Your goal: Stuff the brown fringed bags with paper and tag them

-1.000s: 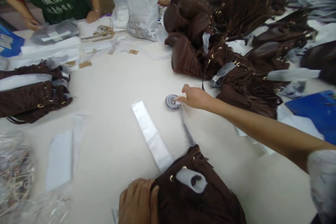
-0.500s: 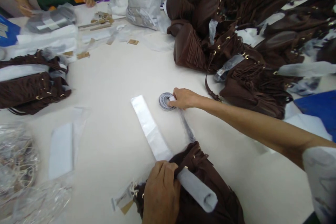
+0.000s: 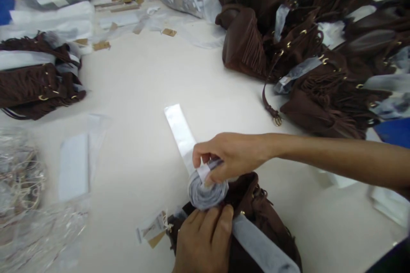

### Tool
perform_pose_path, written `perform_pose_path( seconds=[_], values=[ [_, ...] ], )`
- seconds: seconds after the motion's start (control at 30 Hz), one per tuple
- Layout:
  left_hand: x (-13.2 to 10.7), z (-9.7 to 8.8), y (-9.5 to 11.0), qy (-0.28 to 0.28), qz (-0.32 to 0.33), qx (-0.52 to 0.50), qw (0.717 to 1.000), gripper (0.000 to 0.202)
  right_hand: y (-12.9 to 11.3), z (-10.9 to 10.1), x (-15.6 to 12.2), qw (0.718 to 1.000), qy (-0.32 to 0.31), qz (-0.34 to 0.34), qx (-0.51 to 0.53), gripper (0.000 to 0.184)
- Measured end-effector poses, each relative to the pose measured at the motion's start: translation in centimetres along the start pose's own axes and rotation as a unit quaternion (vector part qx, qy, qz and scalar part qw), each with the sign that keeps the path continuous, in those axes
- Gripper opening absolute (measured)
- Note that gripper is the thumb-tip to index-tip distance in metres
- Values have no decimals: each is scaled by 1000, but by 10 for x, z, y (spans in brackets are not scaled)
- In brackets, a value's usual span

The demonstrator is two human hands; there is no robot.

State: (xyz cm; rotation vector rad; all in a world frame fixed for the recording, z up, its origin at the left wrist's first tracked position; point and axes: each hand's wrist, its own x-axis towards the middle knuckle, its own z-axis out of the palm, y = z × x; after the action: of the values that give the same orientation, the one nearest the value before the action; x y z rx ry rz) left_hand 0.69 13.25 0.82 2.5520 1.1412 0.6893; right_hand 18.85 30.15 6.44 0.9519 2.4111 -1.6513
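A brown fringed suede bag [image 3: 256,217] lies at the near edge of the white table [image 3: 153,81]. My left hand [image 3: 202,241] presses down on the bag with its fingers curled over it, beside a white wrapped strap [image 3: 262,247]. My right hand [image 3: 232,155] pinches a grey coiled, wrapped strap [image 3: 205,192] just above the bag's opening. A paper tag [image 3: 150,230] hangs at the bag's left. A long white strip [image 3: 180,130] lies on the table behind my right hand.
A heap of brown fringed bags [image 3: 314,42] fills the right and far right. Another brown bag [image 3: 35,81] lies at the left, with clear plastic bags [image 3: 28,204] at the near left and white sheets [image 3: 74,164] beside them. Packets and cardboard tags lie at the far edge.
My right hand has brought the grey coil from the middle of the table back to the bag. My left hand shifted on the bag. The view tilted down.
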Motion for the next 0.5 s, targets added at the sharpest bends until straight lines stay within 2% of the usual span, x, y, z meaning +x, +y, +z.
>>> perform_pose_path(
  seconds=[0.07,0.13,0.23,0.3,0.5],
  values=[
    [-3,-1,1,18,0,20,1000,27,1,7,9,998,-64,-8,-28,37],
    [-7,-2,2,36,-12,33,999,25,5,11,14,993,-101,-2,-62,38],
    [-12,-2,3,48,-63,26,997,23,9,14,17,982,-156,-23,-107,36],
    [-14,-1,2,44,-91,9,995,22,12,19,20,975,-191,-59,-99,29],
    [-15,6,2,48,-104,11,993,25,33,54,38,964,-223,-142,-27,11]
  ],
)
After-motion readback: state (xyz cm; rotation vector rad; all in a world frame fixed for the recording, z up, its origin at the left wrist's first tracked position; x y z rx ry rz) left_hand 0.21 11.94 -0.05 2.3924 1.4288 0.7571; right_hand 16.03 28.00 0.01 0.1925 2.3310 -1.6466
